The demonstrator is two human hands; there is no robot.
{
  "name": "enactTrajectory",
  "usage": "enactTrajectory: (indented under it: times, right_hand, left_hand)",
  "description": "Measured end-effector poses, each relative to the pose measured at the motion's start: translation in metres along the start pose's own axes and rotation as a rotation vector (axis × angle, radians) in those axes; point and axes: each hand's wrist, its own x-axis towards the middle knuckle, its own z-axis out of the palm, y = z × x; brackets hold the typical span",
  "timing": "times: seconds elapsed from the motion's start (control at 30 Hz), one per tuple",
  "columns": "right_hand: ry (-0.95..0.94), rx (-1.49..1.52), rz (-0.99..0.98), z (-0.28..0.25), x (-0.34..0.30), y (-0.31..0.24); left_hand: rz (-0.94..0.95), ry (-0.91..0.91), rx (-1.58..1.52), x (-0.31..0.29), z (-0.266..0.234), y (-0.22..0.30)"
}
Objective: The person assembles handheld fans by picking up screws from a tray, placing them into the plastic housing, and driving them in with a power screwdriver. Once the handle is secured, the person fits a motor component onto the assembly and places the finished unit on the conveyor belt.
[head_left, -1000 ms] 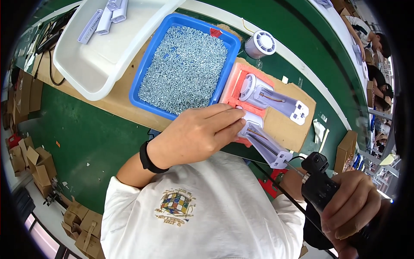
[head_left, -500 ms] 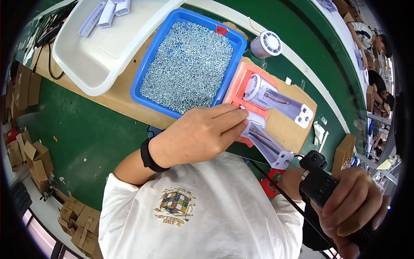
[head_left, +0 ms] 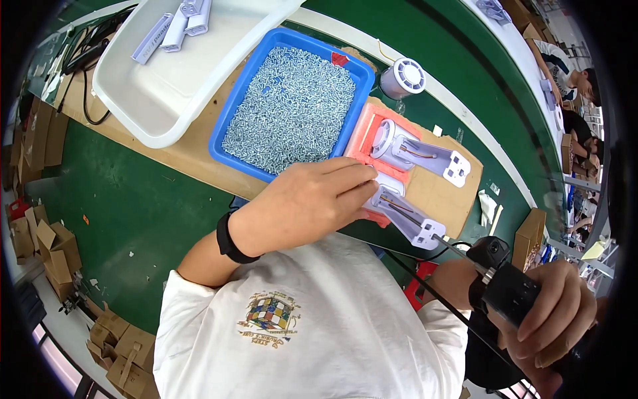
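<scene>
My left hand (head_left: 312, 203), with a black wristband, is closed on the round head of a lavender plastic fan housing (head_left: 407, 216) in a red foam holder (head_left: 355, 143). Its fingertips and what they press are partly hidden. In my right hand (head_left: 555, 316) is a black electric screwdriver (head_left: 510, 292), gripped round its body at the lower right. Its long metal bit runs through the end of the housing's handle and along the open channel inside. Beside it, a second lavender fan housing (head_left: 419, 151) lies in the foam with thin wires showing in its handle.
A blue tray (head_left: 222, 136) full of small metal screws adjoins the foam. Left of it stands a white tub (head_left: 136, 120) holding several lavender parts. Behind the foam stands another round fan piece (head_left: 403, 78). A black cable runs from the screwdriver across my front. Cardboard boxes (head_left: 123, 342) sit lower left.
The screwdriver has drawn back from the housing, toward the lower right, so more of its bit shows outside the handle's end. My left hand stays on the housing.
</scene>
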Motion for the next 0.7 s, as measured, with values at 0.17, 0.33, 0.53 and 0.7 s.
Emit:
enactTrajectory:
  times: [0.17,0.33,0.53,0.7]
  right_hand:
    - [0.066,0.021,-0.138,-0.023,-0.018,-0.019]
    - [0.047,-0.006,-0.055,-0.007,-0.009,-0.011]
    - [0.029,-0.018,0.001,-0.007,-0.007,-0.009]
    - [0.045,-0.047,0.056,-0.004,-0.006,-0.009]
  left_hand:
    - [-0.26,-0.206,0.401,-0.011,-0.024,-0.02]
    - [-0.229,-0.238,0.374,-0.009,-0.028,-0.033]
    - [-0.219,-0.009,0.212,-0.003,-0.026,-0.028]
    - [-0.332,-0.117,0.166,-0.009,-0.025,-0.029]
